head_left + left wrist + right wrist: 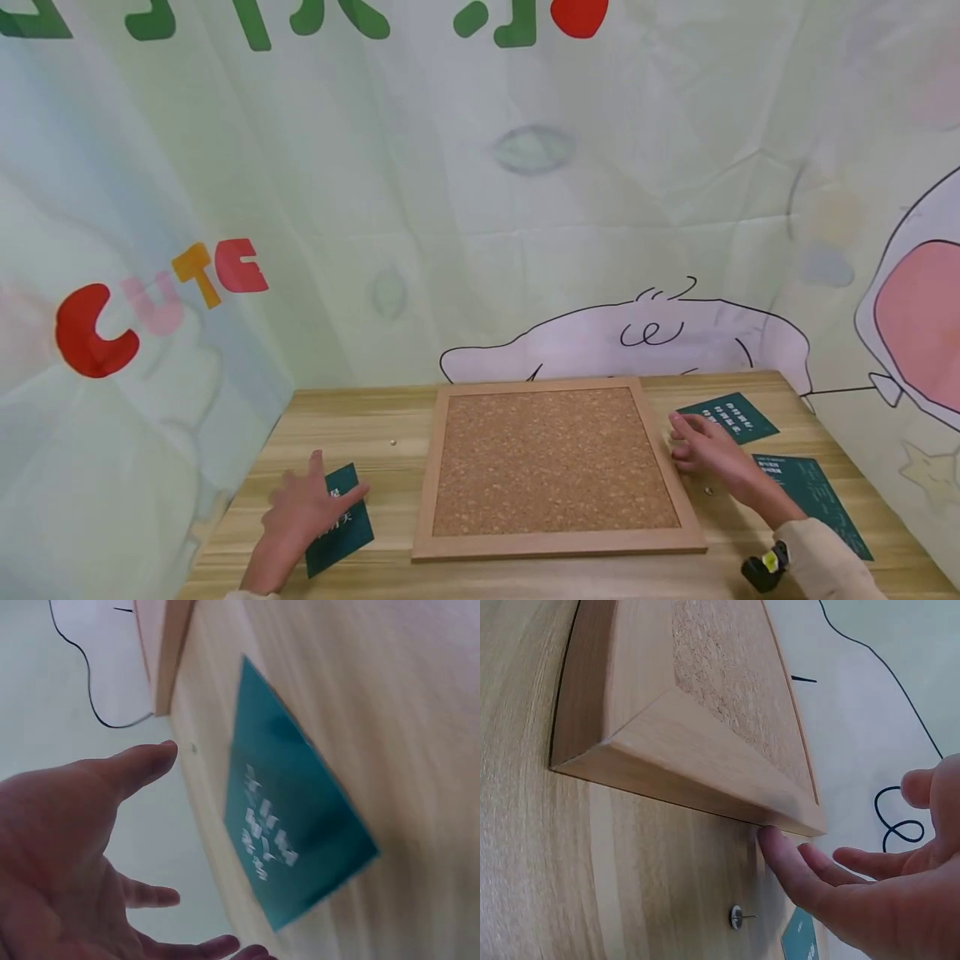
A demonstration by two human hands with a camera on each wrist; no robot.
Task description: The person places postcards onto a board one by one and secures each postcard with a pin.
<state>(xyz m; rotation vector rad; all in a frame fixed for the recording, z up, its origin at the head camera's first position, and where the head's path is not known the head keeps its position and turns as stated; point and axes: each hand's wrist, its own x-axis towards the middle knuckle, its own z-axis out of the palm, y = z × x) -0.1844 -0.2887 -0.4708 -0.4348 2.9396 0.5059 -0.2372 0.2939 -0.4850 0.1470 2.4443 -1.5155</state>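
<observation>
A light wooden table [360, 408] stands against a pale green printed cloth backdrop [450, 208]. The cloth bears the coloured letters "CUTE" [161, 304] at the left, and a pale cartoon figure [622, 342] outlined in black rises behind the table's far edge. Near the far right corner lies a dark green card [738, 414] with white print; a second green card [813, 500] lies along the right edge. One small pushpin [392, 442] lies left of centre, and another pushpin [736, 916] lies towards the right side.
</observation>
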